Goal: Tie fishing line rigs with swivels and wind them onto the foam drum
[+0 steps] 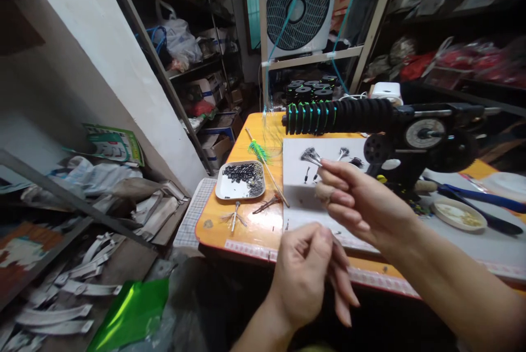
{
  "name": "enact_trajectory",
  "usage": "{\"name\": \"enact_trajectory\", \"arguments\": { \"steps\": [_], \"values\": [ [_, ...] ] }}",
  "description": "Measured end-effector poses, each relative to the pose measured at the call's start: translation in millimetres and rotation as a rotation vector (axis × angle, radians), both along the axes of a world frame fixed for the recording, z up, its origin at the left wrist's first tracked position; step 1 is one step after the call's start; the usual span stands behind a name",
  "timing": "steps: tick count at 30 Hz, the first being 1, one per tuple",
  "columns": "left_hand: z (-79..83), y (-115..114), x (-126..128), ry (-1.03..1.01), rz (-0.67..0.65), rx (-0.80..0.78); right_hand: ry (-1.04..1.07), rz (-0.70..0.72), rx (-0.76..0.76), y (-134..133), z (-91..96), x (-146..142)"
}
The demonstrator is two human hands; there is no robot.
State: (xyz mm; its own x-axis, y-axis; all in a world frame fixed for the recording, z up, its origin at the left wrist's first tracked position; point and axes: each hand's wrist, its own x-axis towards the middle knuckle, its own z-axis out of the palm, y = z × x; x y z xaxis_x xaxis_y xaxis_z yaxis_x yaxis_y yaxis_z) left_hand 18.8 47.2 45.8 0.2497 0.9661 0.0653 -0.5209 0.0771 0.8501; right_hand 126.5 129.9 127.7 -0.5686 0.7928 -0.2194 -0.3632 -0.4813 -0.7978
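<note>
My right hand is raised over the white sheet on the orange table, pinching a small bundle of thin metal pieces between thumb and forefinger. Below it, near the table's front edge, my left hand is curled, thumb against fingers; what it holds, if anything, is too small to see. Behind the hands a black winding machine carries a row of black spools with green thread.
A white tray of small black parts lies left on the table, beside a thin wooden stick and loose metal bits. A round dish and blue-handled tool sit right. Cluttered shelves flank the table; a fan stands behind.
</note>
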Motion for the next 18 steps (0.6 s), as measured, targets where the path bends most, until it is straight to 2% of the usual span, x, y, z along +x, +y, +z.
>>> {"name": "enact_trajectory", "arguments": {
  "steps": [2, 5, 11, 15, 18],
  "values": [
    [-11.2, -9.7, 4.0, -0.102, -0.037, -0.053, 0.015, -0.038, -0.003, 1.8, 1.5, -1.2],
    [-24.4, -20.9, 7.4, -0.268, -0.019, -0.097, -0.003, -0.023, -0.026, 3.1, 0.8, -0.6],
    [-34.7, -29.2, 6.0, -0.446, -0.108, -0.112, -0.017, -0.03, -0.059, 2.0, -5.3, 0.1],
    [-38.3, -35.4, 4.4, -0.425, -0.123, -0.119, -0.023, -0.033, -0.087, 2.3, -5.7, 1.4],
    [-41.4, -41.4, 5.9, -0.373, -0.068, -0.157, -0.033, -0.029, -0.107, 2.5, -6.0, 1.7]
  ]
}}
